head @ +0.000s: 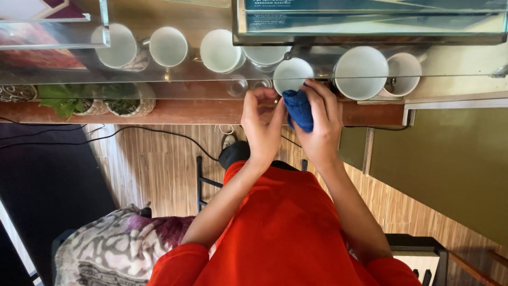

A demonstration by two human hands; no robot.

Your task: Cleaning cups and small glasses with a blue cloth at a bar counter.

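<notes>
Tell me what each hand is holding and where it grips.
The right hand grips a bunched blue cloth around its middle. The left hand pinches something small, too hidden to identify.

Red short-sleeved top; forearms bare, no rings or watch visible.

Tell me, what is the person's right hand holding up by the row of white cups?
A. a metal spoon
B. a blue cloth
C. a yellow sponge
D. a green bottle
B: the right hand grips a folded blue cloth just below a white cup.
</notes>
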